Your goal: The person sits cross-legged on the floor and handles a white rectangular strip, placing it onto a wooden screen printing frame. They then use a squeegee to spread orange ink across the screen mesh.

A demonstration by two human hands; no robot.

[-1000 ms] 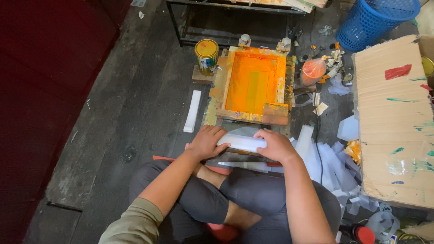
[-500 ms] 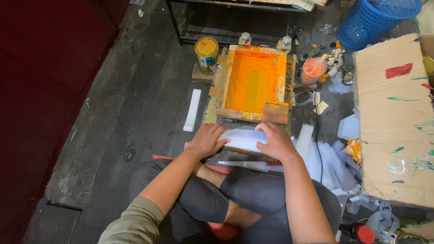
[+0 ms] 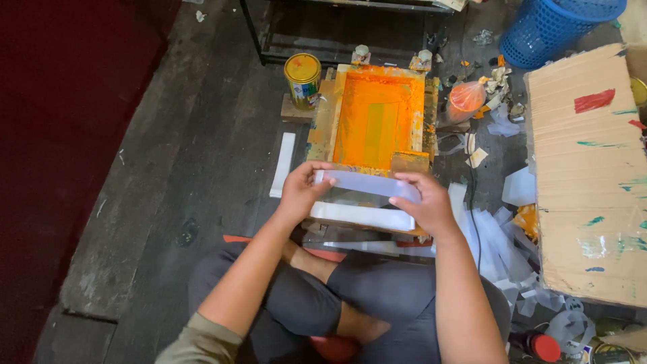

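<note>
Here you sit cross-legged on a dark plank floor [image 3: 168, 175] strewn with paper scraps. Your left hand [image 3: 301, 192] and right hand [image 3: 421, 202] grip the ends of a pale translucent strip [image 3: 367, 183], its long axis left-right, above the orange-stained wooden screen frame [image 3: 374, 118]. A cardboard sheet [image 3: 586, 175] runs off-frame.

We sit cross-legged on the floor, knees spread to left and right, both bare forearms reaching away from us toward the far side. Our left hand [image 3: 301, 191] is raised, fingers curled and thumb pinching at the near left. Our right hand [image 3: 423, 200] mirrors it on the right, fingers closed in a pinch, wrist slightly bent. The two hands sit level, well apart.
</note>
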